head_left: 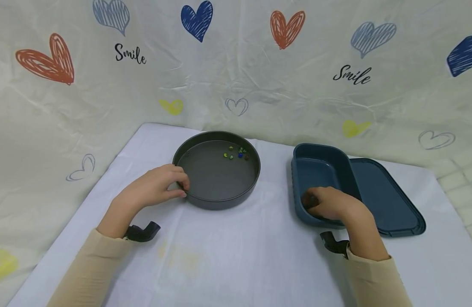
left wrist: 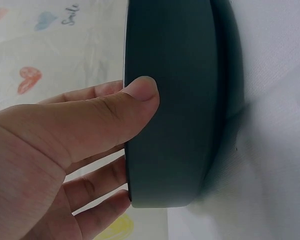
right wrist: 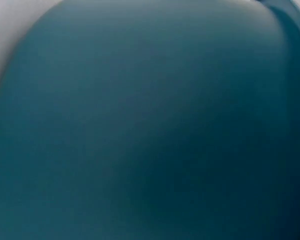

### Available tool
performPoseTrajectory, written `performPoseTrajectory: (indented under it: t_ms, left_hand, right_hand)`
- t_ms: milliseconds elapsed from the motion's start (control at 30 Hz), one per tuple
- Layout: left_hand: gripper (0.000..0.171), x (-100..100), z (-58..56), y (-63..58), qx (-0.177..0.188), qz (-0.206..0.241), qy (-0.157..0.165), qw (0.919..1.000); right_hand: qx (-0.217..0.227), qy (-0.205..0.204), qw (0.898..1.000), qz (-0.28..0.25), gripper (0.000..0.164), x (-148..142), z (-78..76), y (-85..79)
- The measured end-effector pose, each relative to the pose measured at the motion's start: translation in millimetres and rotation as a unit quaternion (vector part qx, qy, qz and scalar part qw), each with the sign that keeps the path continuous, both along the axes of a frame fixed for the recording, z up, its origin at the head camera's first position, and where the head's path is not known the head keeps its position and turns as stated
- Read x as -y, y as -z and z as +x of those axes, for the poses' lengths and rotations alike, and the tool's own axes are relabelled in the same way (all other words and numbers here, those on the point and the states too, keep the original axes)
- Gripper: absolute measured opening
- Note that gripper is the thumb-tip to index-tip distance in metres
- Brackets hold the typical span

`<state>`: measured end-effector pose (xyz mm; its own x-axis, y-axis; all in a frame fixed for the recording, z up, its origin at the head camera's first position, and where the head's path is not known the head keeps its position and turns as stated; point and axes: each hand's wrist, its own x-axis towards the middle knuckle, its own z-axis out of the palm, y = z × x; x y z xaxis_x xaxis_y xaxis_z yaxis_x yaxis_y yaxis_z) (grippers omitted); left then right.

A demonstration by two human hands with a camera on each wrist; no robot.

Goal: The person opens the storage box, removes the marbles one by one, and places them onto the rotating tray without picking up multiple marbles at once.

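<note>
My left hand [head_left: 159, 185] grips the near-left rim of a round dark grey pan [head_left: 214, 198]. In the left wrist view the thumb [left wrist: 142, 90] presses the pan's outer wall [left wrist: 172, 130] while the other fingers go over the rim. Several small marbles [head_left: 240, 155], green, yellow, blue and brownish, lie at the pan's far right. My right hand [head_left: 332, 202] reaches down into a blue rectangular container [head_left: 320, 151], fingers bent near its front-left corner. Fingertips there are in shadow, and I cannot tell whether they hold anything. The container's wall [right wrist: 140, 100] fills the right wrist view.
A blue lid [head_left: 389, 196] lies flat right of the container, partly behind it. White cloth [head_left: 236, 256] covers the table. Behind stands a pale curtain [head_left: 236, 68] printed with hearts. Black wrist mounts [head_left: 143, 232] stick out beneath both wrists.
</note>
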<state>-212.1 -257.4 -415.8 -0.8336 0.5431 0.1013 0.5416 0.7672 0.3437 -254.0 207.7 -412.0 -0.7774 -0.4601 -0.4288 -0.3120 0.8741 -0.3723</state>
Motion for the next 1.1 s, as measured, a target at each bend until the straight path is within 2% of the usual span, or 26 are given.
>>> performPoseTrajectory:
  t_ms: [367, 700, 900, 1100]
  left_hand:
    - [0.019, -0.1, -0.6, 0.9, -0.005, -0.001, 0.002, 1.0000]
    - [0.020, -1.1, -0.1, 0.7, -0.007, -0.002, 0.001, 1.0000]
    - [0.021, -1.2, -0.1, 1.2, -0.009, -0.002, -0.001, 1.0000]
    - [0.020, -0.4, -0.3, 1.5, -0.011, -0.002, 0.000, 0.9999]
  right_hand:
    - [-0.014, 0.019, 1.000, 0.019, 0.034, -8.0, -2.8, 1.2]
    - [0.024, 0.000, 1.000, 0.001, 0.021, -4.4, -1.0, 0.4]
    - [-0.018, 0.031, 0.999, 0.016, 0.033, -17.1, -2.6, -1.2]
    - [-0.048, 0.034, 0.998, 0.025, 0.029, -20.1, -8.0, 2.7]
